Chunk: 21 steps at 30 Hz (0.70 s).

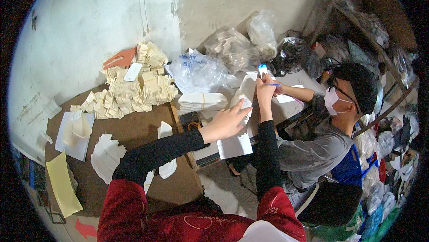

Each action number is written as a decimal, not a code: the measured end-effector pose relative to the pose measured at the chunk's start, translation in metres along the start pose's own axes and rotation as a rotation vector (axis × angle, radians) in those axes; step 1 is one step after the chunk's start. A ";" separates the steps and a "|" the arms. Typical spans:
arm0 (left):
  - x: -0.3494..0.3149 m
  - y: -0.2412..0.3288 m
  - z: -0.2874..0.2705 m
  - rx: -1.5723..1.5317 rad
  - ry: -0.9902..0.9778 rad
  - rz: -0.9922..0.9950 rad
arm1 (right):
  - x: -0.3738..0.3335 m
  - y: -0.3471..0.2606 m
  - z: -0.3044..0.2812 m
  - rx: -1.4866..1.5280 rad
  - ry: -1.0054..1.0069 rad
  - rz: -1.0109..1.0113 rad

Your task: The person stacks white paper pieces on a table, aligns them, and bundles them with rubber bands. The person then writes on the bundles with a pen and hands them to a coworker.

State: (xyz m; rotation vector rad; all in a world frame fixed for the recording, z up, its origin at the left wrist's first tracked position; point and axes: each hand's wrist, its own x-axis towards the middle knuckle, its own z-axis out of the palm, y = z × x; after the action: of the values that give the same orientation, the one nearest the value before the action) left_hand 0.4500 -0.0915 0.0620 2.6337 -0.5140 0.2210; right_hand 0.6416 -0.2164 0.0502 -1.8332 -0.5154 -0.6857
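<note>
My left hand [227, 122] reaches across to the right-hand table. Its fingers are stretched out flat on white paper pieces [245, 100], beside a sheet of paper [235, 146] that hangs over the table edge. Just right of it, my right hand [265, 92] is closed on a pen [271, 84] with a blue and white barrel. A small blue-and-white object [262, 68] lies beyond my right fingers; its kind is unclear. A seated co-worker's hand [279, 89] is close beside my right hand, partly hidden by it.
A banded stack of white pieces [203, 101] and a dark phone-like object [191, 121] lie nearby. Heaped cream pieces [138, 85] cover the brown table [174, 193]. Plastic bags [201, 70] and a fan [292, 55] stand behind. The co-worker [319, 143] sits at the right.
</note>
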 end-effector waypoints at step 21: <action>0.006 -0.001 -0.002 0.106 0.070 0.023 | 0.007 -0.004 0.001 -0.014 -0.022 -0.003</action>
State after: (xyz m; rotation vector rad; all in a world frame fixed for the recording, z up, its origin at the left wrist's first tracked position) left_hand 0.4556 -0.0917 0.0648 2.7121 -0.5226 0.3554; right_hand 0.6441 -0.2142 0.0575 -1.8547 -0.5287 -0.6733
